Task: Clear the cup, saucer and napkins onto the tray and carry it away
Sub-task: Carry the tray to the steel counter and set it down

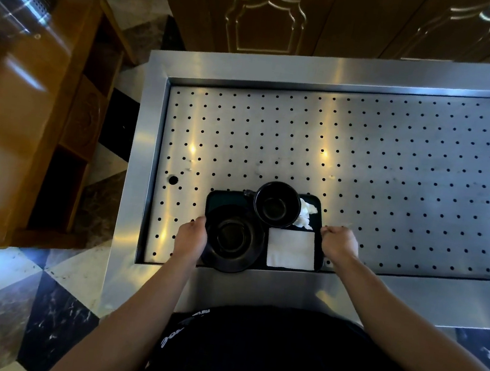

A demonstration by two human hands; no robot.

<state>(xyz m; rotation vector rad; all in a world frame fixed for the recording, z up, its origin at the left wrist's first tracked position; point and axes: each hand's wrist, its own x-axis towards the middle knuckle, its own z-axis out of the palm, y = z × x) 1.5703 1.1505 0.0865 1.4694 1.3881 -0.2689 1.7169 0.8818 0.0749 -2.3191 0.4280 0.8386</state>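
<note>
A dark rectangular tray (223, 198) sits on the perforated steel counter (365, 157) near its front edge. On the tray stand a black cup (277, 203) at the back, a black saucer (232, 238) at the front left, a flat white napkin (291, 249) at the front right, and a crumpled white napkin (306, 215) behind it. My left hand (190, 237) grips the tray's left edge beside the saucer. My right hand (339, 243) grips the tray's right edge.
The steel counter has a raised rim (145, 153) all round, and its perforated surface stretches right. A wooden shelf unit (68, 118) stands left of it, wooden cabinet doors (266, 17) behind. Checkered marble floor (20, 296) lies at lower left.
</note>
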